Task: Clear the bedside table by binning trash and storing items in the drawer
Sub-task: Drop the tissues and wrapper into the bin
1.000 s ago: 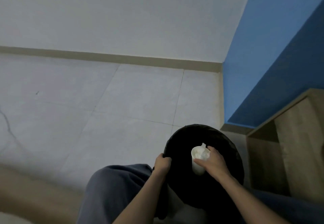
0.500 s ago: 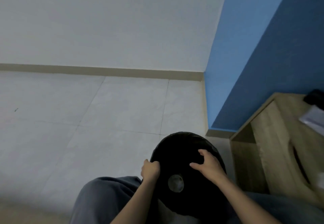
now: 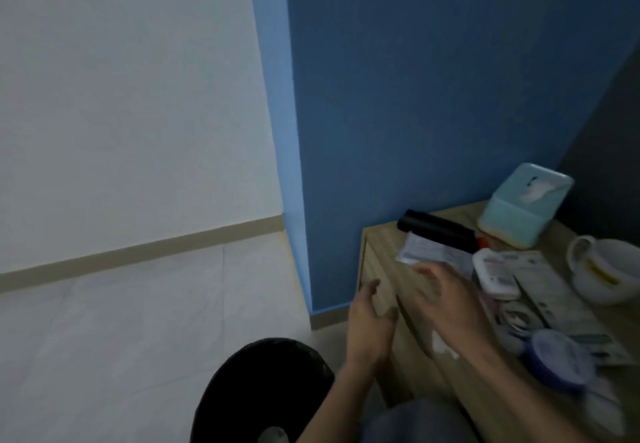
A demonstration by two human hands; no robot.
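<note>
The wooden bedside table [image 3: 382, 259] stands at the right against the blue wall. On it lie a black case [image 3: 438, 231], a white paper slip [image 3: 424, 252], a white flat box [image 3: 495, 274], a teal tissue box [image 3: 524, 208], a white cup [image 3: 602, 274], a blue-lidded tin [image 3: 559, 359] and leaflets [image 3: 554, 290]. My right hand [image 3: 446, 300] hovers open and blurred over the table's left part, near the paper slip. My left hand [image 3: 369, 318] hangs open beside the table's left edge, holding nothing. The black bin [image 3: 256, 387] sits on the floor below, a pale cup [image 3: 273, 435] inside it.
A pale tiled floor [image 3: 138, 321] stretches to the left, bordered by a beige skirting [image 3: 138, 252] under a white wall. My grey-clad knee [image 3: 412, 422] shows at the bottom edge between bin and table.
The cup left my right hand and now lies in the bin. Both hands came off the bin and rose to the right toward the table. My view swung right onto the tabletop.
</note>
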